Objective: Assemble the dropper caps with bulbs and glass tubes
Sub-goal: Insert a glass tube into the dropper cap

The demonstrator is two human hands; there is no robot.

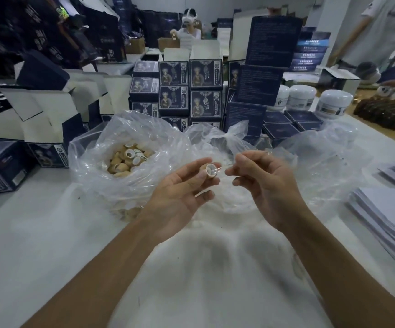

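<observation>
With the left hand (182,185) pinching the cap (209,170) at centre frame, its opening toward 3 o'clock, keep the right hand (260,183), pinching the glass tube (220,169), coaxial and press gently.

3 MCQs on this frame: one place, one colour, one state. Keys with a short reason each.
1. Where is the bag of loose caps?
A. left of the hands
B. right of the hands
C. on the paper stacks

2. Colour of the jar lids at back right?
A. blue
B. white
C. tan

3. What does the left hand do?
A. rests flat
B. hangs idle
C. pinches a cap

Key: 1 A, the bag lies left of both hands; 2 B, lids are white; 3 C, fingertips pinch the tan cap, a glass tube at its mouth.
</observation>
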